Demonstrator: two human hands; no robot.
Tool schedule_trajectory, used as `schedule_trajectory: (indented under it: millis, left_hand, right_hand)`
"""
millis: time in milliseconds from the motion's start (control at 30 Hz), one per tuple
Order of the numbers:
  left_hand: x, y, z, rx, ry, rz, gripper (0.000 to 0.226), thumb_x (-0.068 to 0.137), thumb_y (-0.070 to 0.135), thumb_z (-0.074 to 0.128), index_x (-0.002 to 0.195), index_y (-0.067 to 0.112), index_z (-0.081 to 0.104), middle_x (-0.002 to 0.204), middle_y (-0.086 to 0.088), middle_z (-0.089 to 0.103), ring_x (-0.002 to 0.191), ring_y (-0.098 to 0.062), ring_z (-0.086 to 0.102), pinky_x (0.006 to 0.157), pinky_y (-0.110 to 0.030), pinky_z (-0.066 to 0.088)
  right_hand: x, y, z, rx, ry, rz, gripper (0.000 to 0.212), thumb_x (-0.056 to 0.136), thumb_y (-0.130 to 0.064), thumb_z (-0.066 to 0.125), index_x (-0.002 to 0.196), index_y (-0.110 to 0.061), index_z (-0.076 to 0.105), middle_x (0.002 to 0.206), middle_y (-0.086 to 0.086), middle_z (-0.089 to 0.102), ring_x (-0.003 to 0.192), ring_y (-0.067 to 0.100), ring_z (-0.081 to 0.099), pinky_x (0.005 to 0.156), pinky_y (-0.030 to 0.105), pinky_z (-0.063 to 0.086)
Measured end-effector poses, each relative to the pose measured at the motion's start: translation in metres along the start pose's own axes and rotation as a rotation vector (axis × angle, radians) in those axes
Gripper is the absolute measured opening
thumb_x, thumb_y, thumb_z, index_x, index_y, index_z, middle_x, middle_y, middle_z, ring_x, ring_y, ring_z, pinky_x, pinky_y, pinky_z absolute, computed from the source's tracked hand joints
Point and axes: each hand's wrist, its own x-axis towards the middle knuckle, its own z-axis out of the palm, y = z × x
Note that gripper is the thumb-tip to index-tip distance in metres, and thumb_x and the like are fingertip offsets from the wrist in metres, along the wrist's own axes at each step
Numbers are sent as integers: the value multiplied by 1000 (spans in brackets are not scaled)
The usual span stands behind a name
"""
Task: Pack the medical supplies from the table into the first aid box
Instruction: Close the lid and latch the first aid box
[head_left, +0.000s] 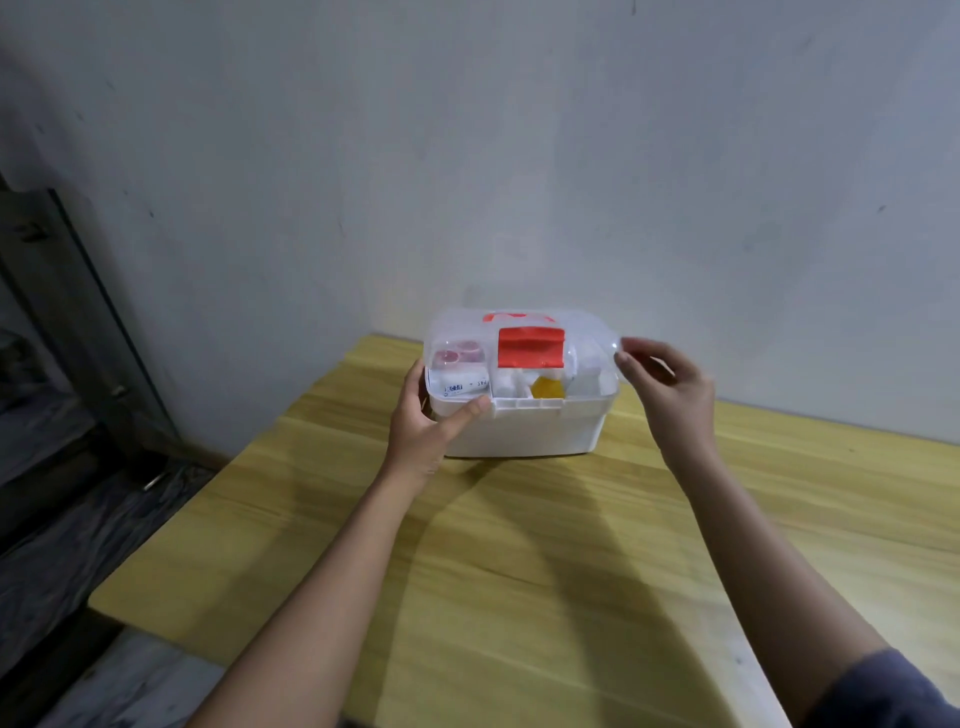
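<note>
The first aid box (535, 431) is white with a clear lid (582, 332) and a red handle (531, 347), and it stands at the far end of the wooden table (519, 571). Through the lid I see red-capped items (460, 356), a white packet (460, 387) and a yellow item (546, 387). My left hand (426, 421) holds the box's left front corner, thumb along the rim. My right hand (665, 384) is at the lid's right end, fingertips touching its edge. The lid lies down over the box.
A grey-white wall rises right behind the box. A dark door frame (78, 312) and a dark patterned floor (62, 545) lie to the left of the table's left edge. A dark sleeve (893, 696) shows at the bottom right.
</note>
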Motion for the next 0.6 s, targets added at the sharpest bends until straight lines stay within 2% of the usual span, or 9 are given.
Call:
schedule_trajectory:
  millis: [100,167,267,333,433,533,600]
  left_hand:
    - [-1,1,2,-18,2,10,74,54,35,85,121,30,56,118,7,67,103,0,65,90,-22,51]
    - [-1,0,3,-4,-8,23,78,56,35,86,127,27,55,123,8,66,111,-3,63,94,-24,50]
    - [-2,1,2,7,-27,47,76,63,27,84,131,24,52,123,11,64,108,5,61,92,-18,49]
    - [-3,5,2,19,-61,70,75,64,27,83,131,23,51,123,8,64,110,4,61,93,-18,49]
    - [-2,5,0,35,-96,58,80,63,36,83,134,24,48,131,2,61,119,-5,58,101,-27,47]
    - [2,4,-3,40,-85,2,95,65,58,80,144,24,39,144,1,53,135,-15,48,113,-45,38]
    - [2,7,-1,34,-66,3,88,70,65,70,142,21,43,141,0,56,133,-17,50,114,-46,36]
  right_hand:
    - [-4,7,-4,-32,-16,-2,20,81,-9,68,101,-4,69,95,5,71,82,-5,66,81,16,54]
    - [-7,13,-6,-43,-25,-5,20,81,-9,68,101,-5,69,98,8,71,85,-1,66,84,21,54]
    - [-9,17,-8,-39,-17,-5,18,82,-8,68,100,-9,69,96,4,71,89,4,67,88,24,53]
    - [-9,18,-7,-36,-16,-7,18,81,-7,68,99,-10,70,94,0,71,89,5,67,88,26,53]
    - [-9,17,-7,-42,-11,-8,16,81,-9,69,97,-7,70,94,5,71,87,5,67,86,24,53]
    - [-5,9,-4,-114,19,-35,12,80,-14,71,87,-5,70,95,13,72,85,12,67,78,15,53]
    - [0,2,2,-180,32,-76,11,79,-17,72,81,-6,69,92,13,70,87,18,67,81,21,54]
